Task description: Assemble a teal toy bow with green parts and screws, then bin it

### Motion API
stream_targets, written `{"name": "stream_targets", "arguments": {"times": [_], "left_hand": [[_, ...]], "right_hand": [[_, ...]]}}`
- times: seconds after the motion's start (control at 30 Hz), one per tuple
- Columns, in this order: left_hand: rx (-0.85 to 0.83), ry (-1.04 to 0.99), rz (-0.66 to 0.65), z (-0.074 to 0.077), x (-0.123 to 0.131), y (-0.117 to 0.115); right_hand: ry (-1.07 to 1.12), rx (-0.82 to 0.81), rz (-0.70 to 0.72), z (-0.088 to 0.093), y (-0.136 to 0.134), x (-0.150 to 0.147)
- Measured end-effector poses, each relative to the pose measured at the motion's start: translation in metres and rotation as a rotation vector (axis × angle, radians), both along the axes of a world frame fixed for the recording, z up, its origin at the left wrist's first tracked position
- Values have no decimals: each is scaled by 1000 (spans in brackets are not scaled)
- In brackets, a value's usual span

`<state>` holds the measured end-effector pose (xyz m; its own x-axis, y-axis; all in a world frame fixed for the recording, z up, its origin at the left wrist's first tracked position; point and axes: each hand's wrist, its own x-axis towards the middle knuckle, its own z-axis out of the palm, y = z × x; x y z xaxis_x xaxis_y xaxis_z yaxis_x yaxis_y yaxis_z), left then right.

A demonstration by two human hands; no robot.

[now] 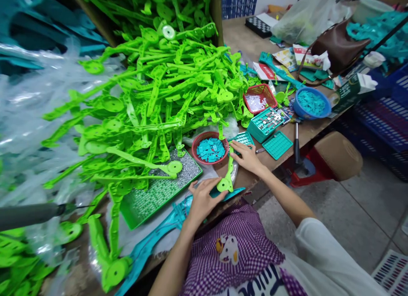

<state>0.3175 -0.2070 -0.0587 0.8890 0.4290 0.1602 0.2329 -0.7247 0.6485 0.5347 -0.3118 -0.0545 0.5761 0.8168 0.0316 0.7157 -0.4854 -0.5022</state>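
My left hand [203, 201] is at the near table edge, fingers closed on the round end of a bright green plastic arm piece [227, 177] that stands tilted up from it. My right hand [247, 156] rests on the upper part of the same piece, fingers curled beside a small teal tray [244, 138]. Just left of my right hand is a red round basket [210, 148] of small teal chips. A teal plastic piece [165, 228] lies under my left hand along the table edge.
A big heap of green plastic arms [159, 96] covers the table's middle and left. A green tray of small metal parts [159, 189] lies under it. Teal trays [266, 123], a red basket [258, 98] and a blue bowl [311, 102] sit right. A brown stool [339, 153] stands beside the table.
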Motion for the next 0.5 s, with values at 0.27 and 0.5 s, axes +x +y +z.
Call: {"name": "stream_targets", "arguments": {"times": [0.27, 0.5], "left_hand": [[1, 17, 20, 1, 1, 0], [-90, 129, 6, 9, 4, 3]], "right_hand": [[-74, -34, -21, 6, 4, -4], [-120, -103, 24, 2, -1, -9]]}}
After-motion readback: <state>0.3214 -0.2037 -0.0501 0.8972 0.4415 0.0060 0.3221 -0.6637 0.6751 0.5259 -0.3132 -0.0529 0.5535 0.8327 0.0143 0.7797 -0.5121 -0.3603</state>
